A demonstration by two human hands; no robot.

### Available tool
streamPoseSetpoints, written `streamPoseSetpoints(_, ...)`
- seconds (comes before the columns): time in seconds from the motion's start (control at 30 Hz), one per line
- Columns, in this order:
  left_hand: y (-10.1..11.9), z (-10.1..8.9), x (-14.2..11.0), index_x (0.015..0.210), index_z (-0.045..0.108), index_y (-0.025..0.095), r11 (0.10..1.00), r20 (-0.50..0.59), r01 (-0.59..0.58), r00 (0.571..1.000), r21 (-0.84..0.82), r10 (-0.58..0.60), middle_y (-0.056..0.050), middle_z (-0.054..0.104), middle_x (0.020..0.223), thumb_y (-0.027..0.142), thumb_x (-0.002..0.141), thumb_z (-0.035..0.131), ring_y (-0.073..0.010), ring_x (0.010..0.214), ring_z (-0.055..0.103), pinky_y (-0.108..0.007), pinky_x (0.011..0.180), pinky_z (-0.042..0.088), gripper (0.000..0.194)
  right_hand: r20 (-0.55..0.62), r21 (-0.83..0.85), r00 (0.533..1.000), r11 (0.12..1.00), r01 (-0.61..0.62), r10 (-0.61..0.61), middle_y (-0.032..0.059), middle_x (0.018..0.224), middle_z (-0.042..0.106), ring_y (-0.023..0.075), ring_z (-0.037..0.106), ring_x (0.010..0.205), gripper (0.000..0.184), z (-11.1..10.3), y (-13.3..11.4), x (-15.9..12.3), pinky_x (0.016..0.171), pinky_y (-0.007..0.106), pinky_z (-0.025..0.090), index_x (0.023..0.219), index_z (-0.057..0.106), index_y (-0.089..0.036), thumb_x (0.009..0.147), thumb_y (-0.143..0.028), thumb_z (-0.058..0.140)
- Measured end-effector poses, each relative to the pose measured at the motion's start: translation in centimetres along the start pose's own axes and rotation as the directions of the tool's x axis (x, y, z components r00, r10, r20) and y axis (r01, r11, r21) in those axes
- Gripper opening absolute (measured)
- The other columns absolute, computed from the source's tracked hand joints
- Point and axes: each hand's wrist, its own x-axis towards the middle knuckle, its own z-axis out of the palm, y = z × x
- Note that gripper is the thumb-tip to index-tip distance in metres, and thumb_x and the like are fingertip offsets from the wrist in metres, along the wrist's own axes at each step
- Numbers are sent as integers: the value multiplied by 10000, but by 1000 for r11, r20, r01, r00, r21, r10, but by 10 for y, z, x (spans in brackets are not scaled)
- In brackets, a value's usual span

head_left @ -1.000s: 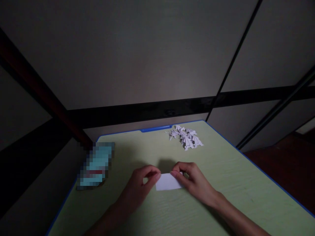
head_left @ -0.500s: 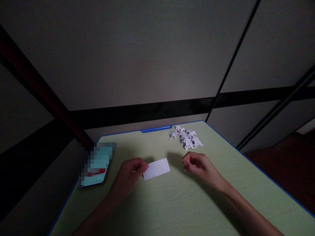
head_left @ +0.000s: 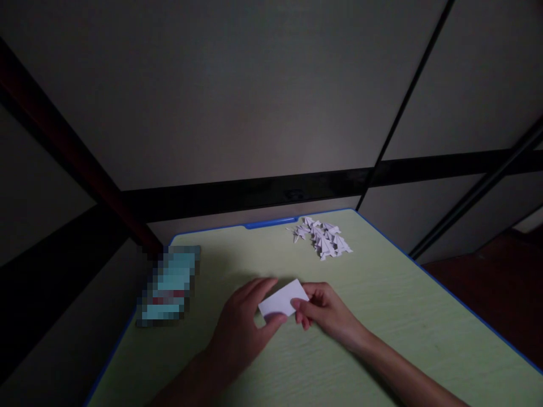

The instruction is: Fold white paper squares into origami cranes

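Observation:
A small white rectangle of paper (head_left: 280,301) is held tilted above the table, its right end raised. My right hand (head_left: 324,311) pinches that right end, thumb on top and the other fingers curled behind. Around the left end my left hand (head_left: 244,325) is spread, thumb at the lower edge and fingers beyond the upper edge. Whether the left thumb touches the paper or only overlaps it, I cannot tell. Farther back lies a cluster of several folded white paper figures (head_left: 324,240) with pointed shapes.
The light green table (head_left: 407,316) has a blue rim and a blue strip (head_left: 271,223) at its back edge. On the left lies a phone-like slab with a pixelated, teal screen (head_left: 169,282). Grey panels (head_left: 254,102) with a black band stand right behind the table.
Both hands first held the paper; then the left alone held it while the right moved away. Now the right hand grips the paper's right end, and the left fingers have spread.

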Motion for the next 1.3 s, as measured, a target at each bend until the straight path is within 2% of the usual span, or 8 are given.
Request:
streamPoseSetpoints(0.1, 2, 2, -5, 915, 579, 171, 989, 74, -87, 994, 115, 79, -78, 595, 927, 176, 602, 598, -212, 833, 538, -322, 751, 419, 314, -2, -1, 1000, 1000, -6, 6, -26, 457, 510, 37, 407, 355, 305, 2, 2, 1, 372, 166, 321, 575, 517, -108, 657, -396, 573)
streamPoseSetpoints(0.23, 4, 2, -3, 847, 591, 144, 991, 169, -41, 985, 128, 19, -57, 572, 788, 168, 625, 567, -189, 723, 531, -296, 658, 430, 224, 0, -2, 1000, 1000, 17, -17, -34, 474, 498, 39, 409, 381, 280, 4, 1, 0, 380, 164, 320, 601, 527, -106, 646, -373, 597)
streamPoseSetpoints(0.4, 7, 1, 1, 774, 613, 138, 992, 305, 64, 952, -111, -28, -32, 566, 723, 158, 640, 545, -163, 682, 533, -245, 626, 418, 151, 34, 96, 994, 991, 99, -102, -36, 553, 521, 59, 455, 493, 244, 5, -1, -3, 469, 174, 351, 638, 529, -116, 569, -292, 683)
streamPoseSetpoints(0.57, 6, 2, 1, 912, 601, 143, 867, 463, 275, 884, -415, -59, -24, 607, 761, 170, 691, 503, -158, 722, 550, -238, 655, 426, 244, 70, 68, 993, 994, 91, -96, -14, 596, 545, 78, 472, 536, 221, 1, -1, -2, 536, 208, 371, 654, 538, -116, 586, -276, 675)
streamPoseSetpoints(0.73, 2, 3, 0, 942, 597, 124, 811, 489, 362, 865, -460, -109, -33, 614, 737, 163, 662, 530, -163, 702, 549, -243, 623, 435, 290, 43, 35, 995, 995, 94, -95, -28, 563, 505, 66, 430, 503, 228, 1, -2, -2, 494, 195, 335, 628, 522, -119, 593, -294, 665)
streamPoseSetpoints(0.93, -2, 6, -1, 932, 607, 136, 819, 464, 350, 878, -455, -117, -27, 619, 732, 165, 652, 544, -154, 701, 544, -244, 651, 431, 289, 18, -27, 996, 995, 92, -91, -47, 524, 456, 50, 378, 469, 226, 1, -6, -4, 452, 178, 292, 601, 505, -121, 635, -316, 613)
streamPoseSetpoints(1.1, -3, 7, 0, 918, 612, 138, 796, 491, 368, 865, -480, -104, -21, 599, 705, 165, 673, 515, -140, 660, 528, -234, 613, 423, 264, 18, -67, 998, 996, 54, -53, -38, 524, 459, 59, 390, 470, 247, 0, -8, -4, 454, 186, 307, 591, 499, -127, 642, -350, 592)
streamPoseSetpoints(1.3, -2, 7, 1, 874, 620, 131, 767, 497, 390, 861, -511, -106, -14, 582, 684, 163, 658, 524, -128, 631, 512, -216, 577, 398, 238, 25, -69, 996, 994, 83, -82, -35, 525, 464, 60, 387, 467, 215, 0, -8, -4, 449, 187, 302, 601, 510, -131, 658, -323, 585)
